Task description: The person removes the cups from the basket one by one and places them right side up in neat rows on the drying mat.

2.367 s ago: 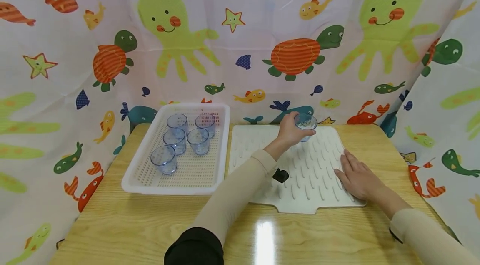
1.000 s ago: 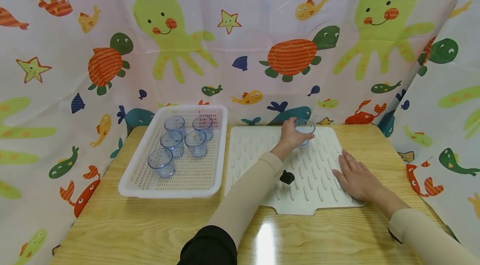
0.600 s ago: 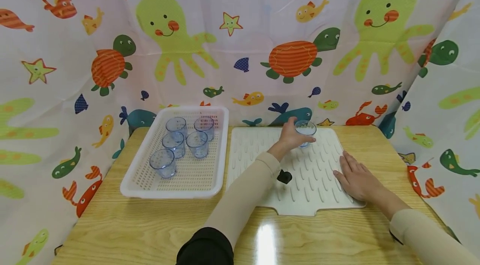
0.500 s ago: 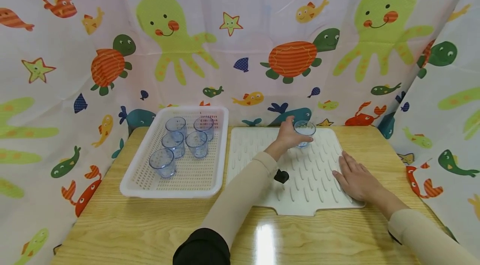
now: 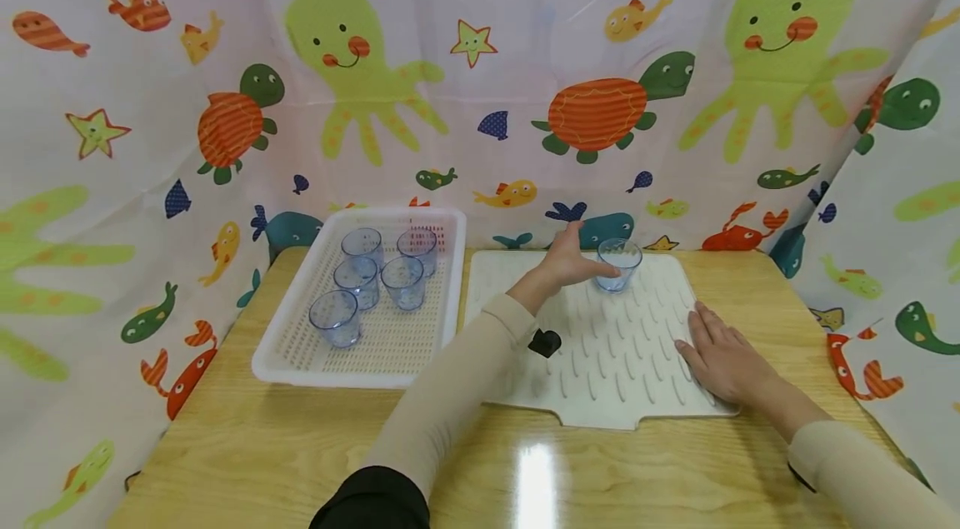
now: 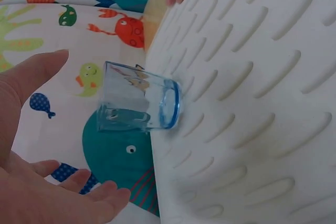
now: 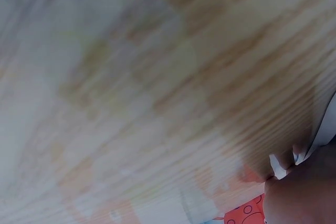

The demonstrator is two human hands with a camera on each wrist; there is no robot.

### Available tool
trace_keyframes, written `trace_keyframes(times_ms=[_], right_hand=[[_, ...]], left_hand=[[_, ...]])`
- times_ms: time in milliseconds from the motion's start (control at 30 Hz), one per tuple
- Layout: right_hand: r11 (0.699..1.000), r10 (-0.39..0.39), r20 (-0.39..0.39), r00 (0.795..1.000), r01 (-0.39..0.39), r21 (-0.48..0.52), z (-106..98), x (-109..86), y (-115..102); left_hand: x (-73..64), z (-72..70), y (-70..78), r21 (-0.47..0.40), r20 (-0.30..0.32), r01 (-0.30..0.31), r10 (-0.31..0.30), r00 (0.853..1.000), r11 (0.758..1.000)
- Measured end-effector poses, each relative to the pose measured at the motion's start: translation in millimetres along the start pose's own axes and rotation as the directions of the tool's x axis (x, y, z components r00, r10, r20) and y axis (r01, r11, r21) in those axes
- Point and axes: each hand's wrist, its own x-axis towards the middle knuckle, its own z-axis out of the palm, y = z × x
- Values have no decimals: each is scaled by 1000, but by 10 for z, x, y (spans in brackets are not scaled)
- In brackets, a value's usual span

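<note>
One clear bluish glass stands upright on the far right part of the white ridged drying mat. Just left of it is my left hand, thumb and fingers spread. In the left wrist view a gap shows between this hand and the glass. My right hand lies flat on the mat's right edge, fingers pointing away from me. The right wrist view catches only part of that hand, at its lower right corner, over blurred wood grain.
Several similar glasses stand in a white perforated basket left of the mat. Both rest on a wooden table. A curtain printed with sea animals hangs behind and at both sides.
My left hand held the glass low over the mat, set it down, then let go and drew back to the left. The right hand stayed put.
</note>
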Motion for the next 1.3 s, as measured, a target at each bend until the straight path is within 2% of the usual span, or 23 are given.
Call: trace_keyframes(times_ms=[167,467,833,1000,1300], right_hand=[[1000,-4,-7,1000,4,1,-24,-3,0],[1000,-6,-5,1000,6,14,69,10,41],[1000,-10,-9,1000,10,10,45,26,54],[1000,-11,-8,1000,11,10,44,32,38],[1000,-8,-12,1000,8,8,44,26,38]], left_hand=[[-60,-102,25,18,29,-23,22,999,1000],[-171,-265,21,64,62,-42,38,997,997],[-324,-457,99,114,98,-108,97,991,988],[-428,-551,127,113,105,-123,111,988,986],[-556,-685,165,92,123,-190,178,976,977]])
